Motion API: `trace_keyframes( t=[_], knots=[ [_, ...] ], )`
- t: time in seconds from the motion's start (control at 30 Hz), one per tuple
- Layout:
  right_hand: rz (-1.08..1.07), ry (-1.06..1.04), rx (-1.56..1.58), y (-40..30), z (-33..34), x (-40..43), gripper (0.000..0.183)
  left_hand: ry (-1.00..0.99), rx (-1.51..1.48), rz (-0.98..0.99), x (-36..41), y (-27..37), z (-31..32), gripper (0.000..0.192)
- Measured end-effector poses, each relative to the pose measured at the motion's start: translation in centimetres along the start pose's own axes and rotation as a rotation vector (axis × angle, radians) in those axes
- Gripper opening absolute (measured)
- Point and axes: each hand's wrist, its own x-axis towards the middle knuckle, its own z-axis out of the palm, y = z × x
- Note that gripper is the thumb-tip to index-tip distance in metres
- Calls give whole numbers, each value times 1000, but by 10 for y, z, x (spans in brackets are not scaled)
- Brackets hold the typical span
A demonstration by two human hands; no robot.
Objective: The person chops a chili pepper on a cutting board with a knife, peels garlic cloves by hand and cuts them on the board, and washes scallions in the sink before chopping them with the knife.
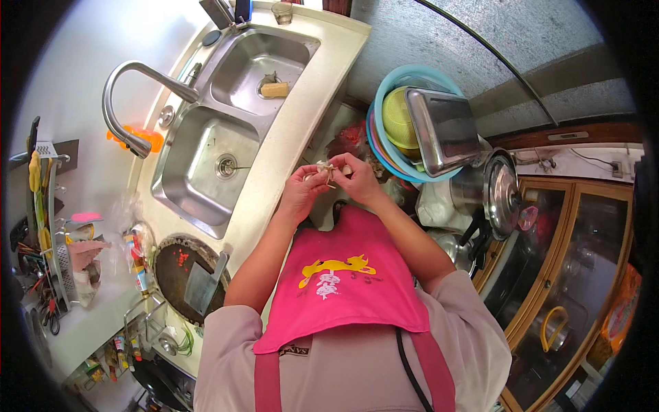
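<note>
Over the floor, just beyond the counter's front edge, my two hands meet. My left hand [301, 191] pinches part of a garlic bulb [325, 167] with papery skin and a dry stalk. From the other side, the thumb and fingers of my right hand [361, 181] grip the same bulb. A pale garlic clove [346, 169] shows between the right fingers. The fingers partly hide the garlic.
Left are a double steel sink [206, 154] with a sponge [274, 90] and a curved faucet [149, 77]. A cleaver [202, 288] lies on a round chopping board [167, 278] with red bits. Right stand stacked basins [383, 98], a steel tray [443, 129] and a lidded pot [500, 193].
</note>
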Motion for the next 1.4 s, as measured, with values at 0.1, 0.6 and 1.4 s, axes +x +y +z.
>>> trace_keyframes(
  t=[0.1, 0.6, 1.4],
  knots=[
    [-8, -39, 25, 1, -3, -4, 21, -22, 20, -18, -4, 5, 4, 27],
    [459, -222, 646, 8, -14, -8, 29, -182, -156, -128, -16, 20, -6, 30],
    [503, -277, 749, -1, -5, 6, 29, -61, 142, 47, -7, 29, 2, 24]
  ],
)
